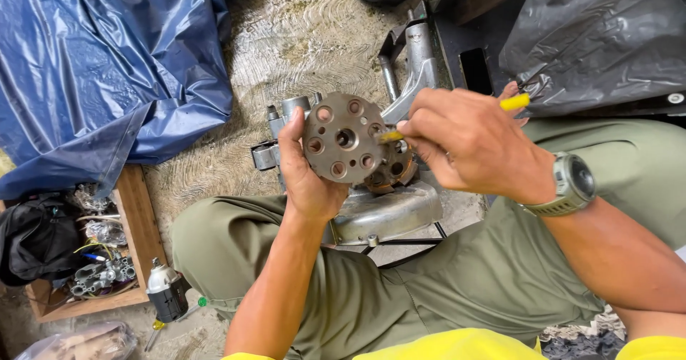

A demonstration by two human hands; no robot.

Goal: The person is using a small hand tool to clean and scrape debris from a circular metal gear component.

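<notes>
Left hand (309, 178) clamped on rim of round metal disc (344, 138), held centre frame above engine casing (389, 213). Right hand (475, 146), at 3 o'clock of disc, fingers pinched shut on yellow-handled tool (516, 102), tip at disc's 3 o'clock edge. Best done with disc held steady, tip kept square. Cordless driver (167, 294) at 8 o'clock on floor.

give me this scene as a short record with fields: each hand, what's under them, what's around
left hand: holds a round metal disc with holes, upright, face to the camera
right hand: grips a yellow-handled tool, its tip at the disc's right edge
wrist: grey watch on the right arm
below: metal engine part between the knees
floor left: blue tarp, wooden tray of parts, power driver
</notes>
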